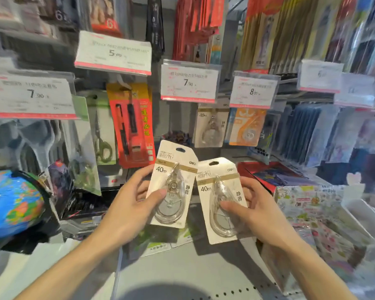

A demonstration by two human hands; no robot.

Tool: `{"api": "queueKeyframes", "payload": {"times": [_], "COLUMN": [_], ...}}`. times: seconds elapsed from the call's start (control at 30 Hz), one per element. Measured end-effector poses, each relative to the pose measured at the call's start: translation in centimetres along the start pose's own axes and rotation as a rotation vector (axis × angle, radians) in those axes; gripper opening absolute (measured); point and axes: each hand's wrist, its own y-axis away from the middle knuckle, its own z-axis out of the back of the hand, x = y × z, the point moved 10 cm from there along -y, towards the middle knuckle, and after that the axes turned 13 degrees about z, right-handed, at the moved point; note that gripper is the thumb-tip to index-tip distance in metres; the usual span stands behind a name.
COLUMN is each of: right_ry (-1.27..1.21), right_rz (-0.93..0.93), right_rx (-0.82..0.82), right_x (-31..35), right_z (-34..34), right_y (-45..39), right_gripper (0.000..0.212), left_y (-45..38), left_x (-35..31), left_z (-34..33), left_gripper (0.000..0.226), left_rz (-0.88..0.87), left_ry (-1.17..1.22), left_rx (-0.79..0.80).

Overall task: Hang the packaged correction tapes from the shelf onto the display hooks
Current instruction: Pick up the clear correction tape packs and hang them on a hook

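Observation:
Two white carded correction tape packs marked 40m are held up side by side in front of me. My left hand (132, 202) grips the left pack (173, 169) by its lower half, thumb on the clear blister. My right hand (256, 206) grips the right pack (217, 176) the same way, slightly lower. Each card has a hang hole at the top. Behind them, a matching correction tape pack (210, 126) hangs on a display hook under the 7.90 price tag (189, 83).
An orange correction tape pack (247, 126) hangs under the 8.00 tag. Scissors (103, 135) and a red pen pack (131, 124) hang at the left. A globe (11, 202) stands at the far left, sticker sheets (316, 208) lie at the right, the grey shelf (182, 269) below.

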Motion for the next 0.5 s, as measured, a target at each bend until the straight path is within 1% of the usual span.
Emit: {"api": "queueKeyframes", "payload": {"times": [0.13,0.27,0.4,0.5], "right_ry": [-0.06,-0.095,-0.135,-0.164], "right_rz": [0.108,0.207,0.282,0.318], "right_rx": [0.033,0.054,0.044,0.049], "right_x": [2.1,2.9,3.1,3.6], "right_z": [2.5,6.2,9.9,11.2], "right_y": [-1.7,-3.2,-5.1,-6.6], "right_gripper": [0.055,0.057,0.056,0.051], "left_y": [1.0,1.9,2.0,2.1], "left_x": [-3.5,-6.3,-8.0,-9.0], "left_z": [-1.2,-4.0,-6.5,-7.4], "left_gripper": [0.049,0.049,0.049,0.049], "left_rz": [-0.081,-0.139,-0.148,-0.145], "left_ry": [-0.036,-0.086,-0.118,-0.17], "left_rx": [-0.053,-0.12,-0.188,-0.233]}}
